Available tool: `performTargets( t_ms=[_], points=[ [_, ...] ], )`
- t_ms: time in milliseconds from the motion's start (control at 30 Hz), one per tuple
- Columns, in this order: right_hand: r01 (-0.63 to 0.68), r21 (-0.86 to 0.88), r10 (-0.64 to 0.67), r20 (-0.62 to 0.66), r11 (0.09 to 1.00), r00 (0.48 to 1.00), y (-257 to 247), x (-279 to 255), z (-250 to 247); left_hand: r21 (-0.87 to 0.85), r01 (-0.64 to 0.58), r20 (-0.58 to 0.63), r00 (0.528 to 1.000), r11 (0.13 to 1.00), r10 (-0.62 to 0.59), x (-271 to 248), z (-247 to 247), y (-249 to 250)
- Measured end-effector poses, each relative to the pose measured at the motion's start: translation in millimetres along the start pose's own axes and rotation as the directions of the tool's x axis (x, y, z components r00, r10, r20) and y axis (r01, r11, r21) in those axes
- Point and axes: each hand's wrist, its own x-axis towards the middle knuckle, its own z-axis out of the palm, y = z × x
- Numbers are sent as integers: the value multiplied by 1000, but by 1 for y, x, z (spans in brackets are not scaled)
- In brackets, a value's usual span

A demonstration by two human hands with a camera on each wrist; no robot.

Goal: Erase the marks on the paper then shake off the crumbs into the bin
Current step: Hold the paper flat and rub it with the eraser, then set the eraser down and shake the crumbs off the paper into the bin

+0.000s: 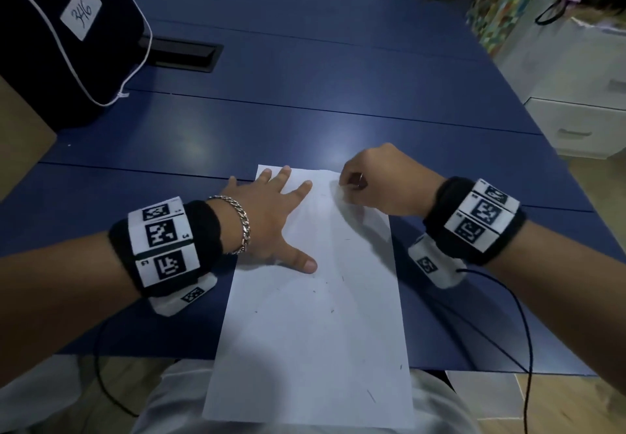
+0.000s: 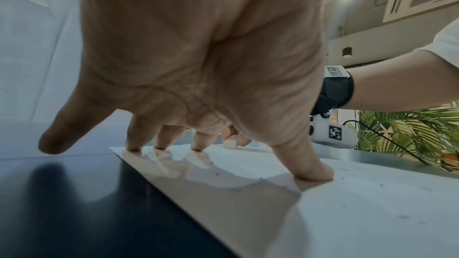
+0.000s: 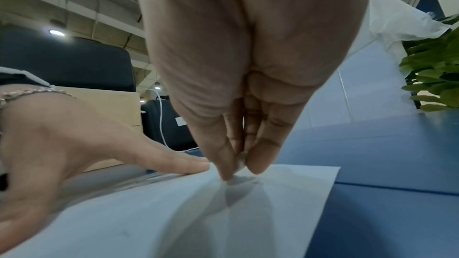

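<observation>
White rectangular paper sheet [image 1: 315, 315] flat on blue table [image 1: 305, 94], near end overhanging its edge. Left hand [image 1: 271, 216] spread wide, fingertips pressing sheet's far left corner. Right hand [image 1: 379, 179] at far right corner, pinching small white eraser [image 3: 240, 161] against paper

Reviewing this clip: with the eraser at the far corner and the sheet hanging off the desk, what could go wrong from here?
1. The paper overhangs the table toward the lap; the left hand presses only its far left part, so hard rubbing may buckle or tear the sheet.
2. The right hand pinches a small eraser near the far right corner, which could fold.
3. Crumbs on the overhang could fall off; no bin is in view.
</observation>
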Motion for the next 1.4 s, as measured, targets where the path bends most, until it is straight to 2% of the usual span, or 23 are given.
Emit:
performTargets(
  t_ms=[133,200,300,400,533,633,700,833,1000,1133,1267,1333,1400],
  points=[
    [116,-10,-113,175,993,978,-6,-13,-4,39,18,5,1000,999,-18,-1,-3,2],
    [95,-33,-89,144,995,985,-4,-9,-7,51,18,3,1000,999,-18,-1,-4,1],
    [23,-53,-22,11,998,1000,5,-2,-9,62,21,-2,1000,998,-21,-2,-5,1],
    [-2,21,4,-51,1000,999,10,-14,-14,58,27,-11,1000,998,-27,-2,-4,0],
    [-28,105,34,-52,994,998,15,-59,-23,66,60,-26,998,996,-59,4,-10,-6],
    [-79,128,78,13,989,997,27,-100,-19,87,68,-1,998,994,-68,14,-28,-12],
    [-150,135,142,69,979,987,38,-123,-14,27,10,-14,1000,1000,-9,26,-46,-19],
    [-242,78,234,103,967,967,56,-150,-1,-75,-130,-149,982,989,118,50,-88,-33],
    [-258,24,255,94,966,962,60,-156,11,-73,-114,-186,978,991,99,83,-97,-34],
    [-133,58,134,-9,989,991,17,-178,16,-107,-82,-225,973,991,56,99,-86,-34],
    [144,152,-144,-10,978,990,-50,-201,49,-119,-50,-239,971,992,20,100,-85,-34],
    [244,87,-242,-39,966,970,-63,-202,69,-91,-39,-239,971,995,16,100,-84,-32],
    [271,23,-269,-47,962,962,-67,-198,81,-75,-22,-232,973,997,4,100,-84,-30]
  ],
)
